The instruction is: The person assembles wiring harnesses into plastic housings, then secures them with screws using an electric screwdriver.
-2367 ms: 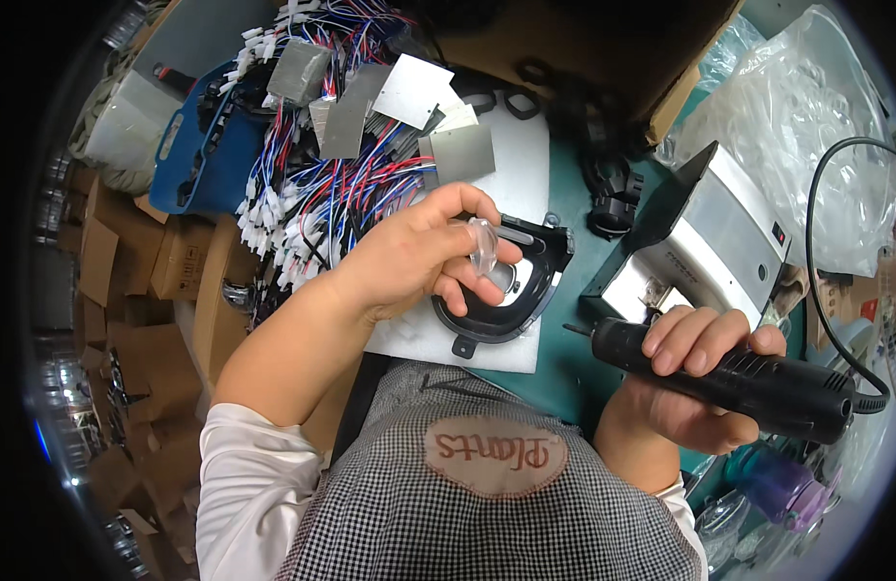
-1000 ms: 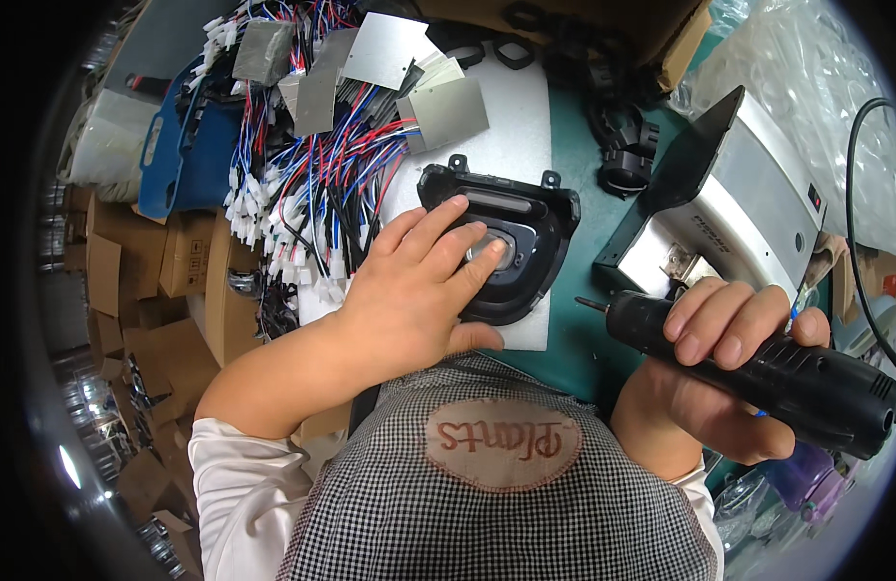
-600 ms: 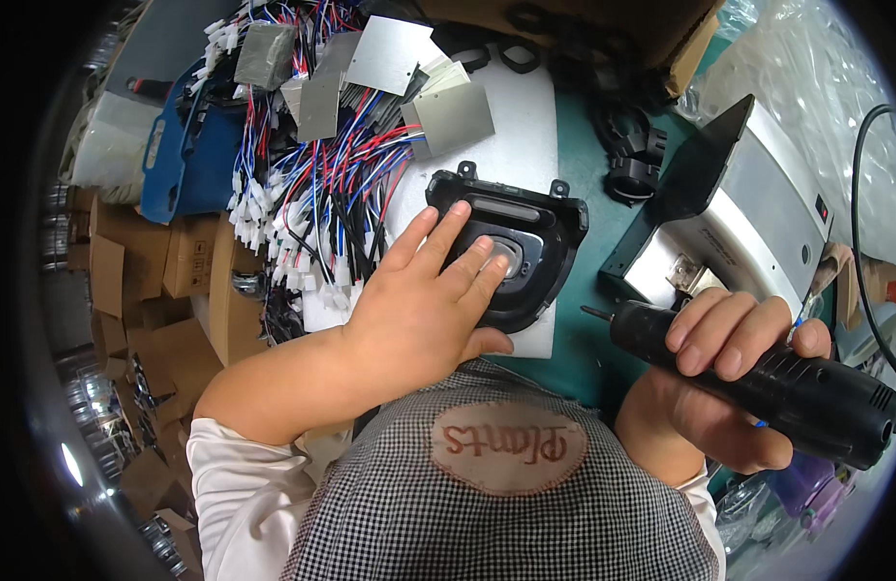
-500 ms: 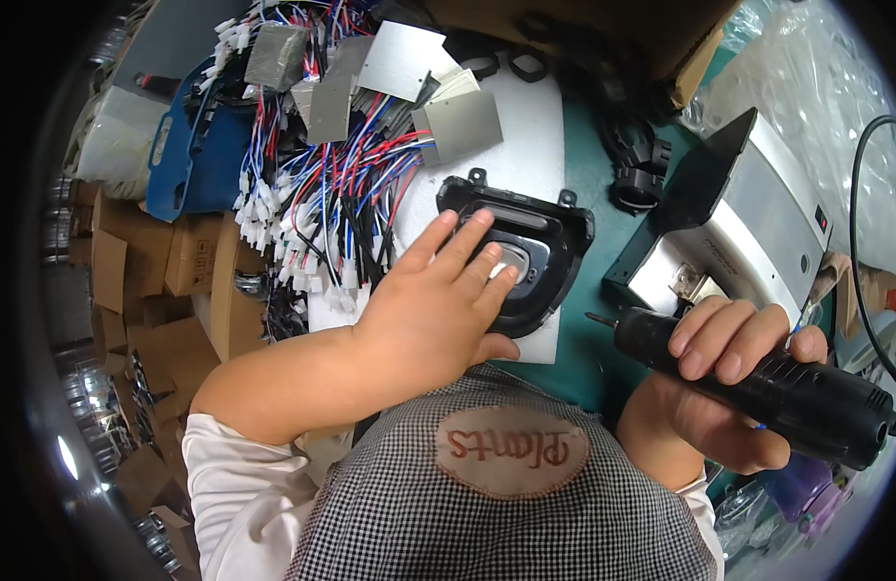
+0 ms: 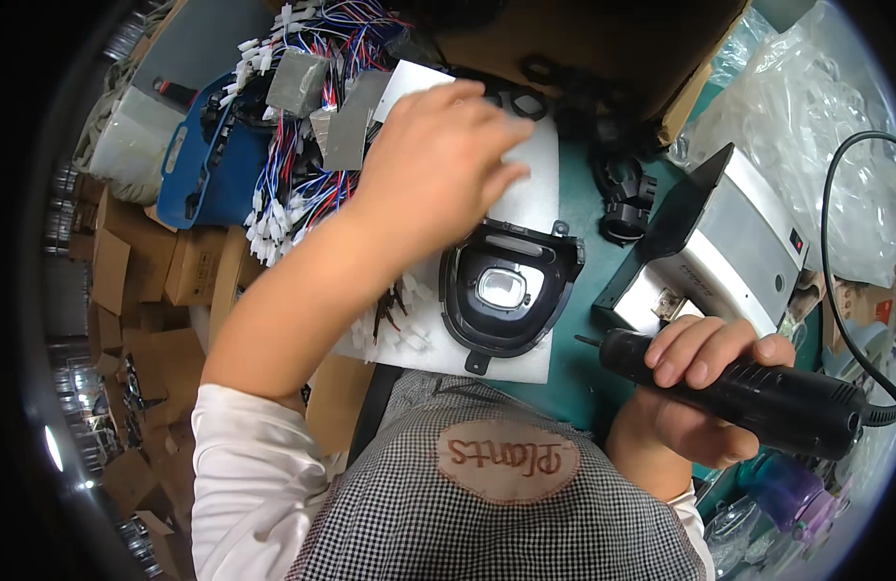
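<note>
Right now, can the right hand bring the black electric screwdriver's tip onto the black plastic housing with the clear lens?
Probably yes. The right hand holds the black electric screwdriver with its tip toward the black plastic housing; bare green tabletop lies between, and the left hand is lifted clear.

left hand (image 5: 438, 160) fingertips blurred, covering white sheet (image 5: 530, 194)

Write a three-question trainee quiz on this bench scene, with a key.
1. True or false: the right hand grips the black electric screwdriver.
2. What does the black housing lie on? A) white foam sheet B) blue tray C) cardboard box
3. Fill in: the left hand is raised over the ____ wire bundles.

Key: 1 true; 2 A, the white foam sheet; 3 red and blue.
</note>
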Demonstrator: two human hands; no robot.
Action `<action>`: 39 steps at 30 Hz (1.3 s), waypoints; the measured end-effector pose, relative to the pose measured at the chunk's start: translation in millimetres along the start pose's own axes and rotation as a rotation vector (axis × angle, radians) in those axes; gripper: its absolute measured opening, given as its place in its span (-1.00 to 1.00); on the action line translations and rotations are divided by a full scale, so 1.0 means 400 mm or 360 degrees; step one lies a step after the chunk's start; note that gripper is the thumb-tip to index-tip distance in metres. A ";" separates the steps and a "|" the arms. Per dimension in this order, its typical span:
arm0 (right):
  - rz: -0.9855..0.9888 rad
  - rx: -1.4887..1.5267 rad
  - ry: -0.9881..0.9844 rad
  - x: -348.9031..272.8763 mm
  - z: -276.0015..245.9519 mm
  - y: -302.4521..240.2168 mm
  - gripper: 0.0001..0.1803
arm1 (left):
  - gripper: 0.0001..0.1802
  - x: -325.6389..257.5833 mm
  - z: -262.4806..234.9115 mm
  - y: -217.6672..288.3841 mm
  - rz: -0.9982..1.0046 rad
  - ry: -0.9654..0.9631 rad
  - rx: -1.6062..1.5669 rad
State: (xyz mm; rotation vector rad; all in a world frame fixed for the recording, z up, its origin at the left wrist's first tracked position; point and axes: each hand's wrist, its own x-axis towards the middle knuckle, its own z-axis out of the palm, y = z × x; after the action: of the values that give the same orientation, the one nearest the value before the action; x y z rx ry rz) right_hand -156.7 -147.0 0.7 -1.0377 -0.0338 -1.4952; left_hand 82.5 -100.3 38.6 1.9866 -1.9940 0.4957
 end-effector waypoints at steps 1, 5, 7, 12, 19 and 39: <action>-0.0012 -0.0004 -0.0003 0.002 0.000 0.000 -0.18 | -0.66 0.037 0.028 -0.025 0.0003 -0.0115 0.0081; -0.0019 -0.0025 0.0030 0.001 -0.002 0.001 -0.19 | -0.70 0.133 0.175 -0.079 -0.0067 -0.0476 0.0321; -0.0023 -0.0023 0.0023 0.003 0.000 0.000 -0.19 | -0.73 0.144 0.218 -0.089 -0.0070 -0.0688 0.0552; -0.0004 -0.0028 0.0066 0.008 0.005 -0.006 -0.25 | -0.81 0.158 0.188 -0.085 -0.0119 -0.0586 0.0026; 0.0018 0.0021 -0.0064 0.007 -0.006 -0.005 -0.23 | -0.77 0.041 0.010 -0.065 -0.1046 -0.0764 -0.1506; 0.0031 -0.0068 -0.0033 -0.006 -0.001 0.004 -0.12 | -0.79 -0.216 -0.008 0.066 0.0116 -0.0340 -0.0797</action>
State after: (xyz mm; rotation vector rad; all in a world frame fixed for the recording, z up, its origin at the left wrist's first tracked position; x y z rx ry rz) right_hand -156.1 -145.5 -1.8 -1.0851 -0.0065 -1.4729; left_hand 57.2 -21.2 3.3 1.7099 -2.0580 -0.2011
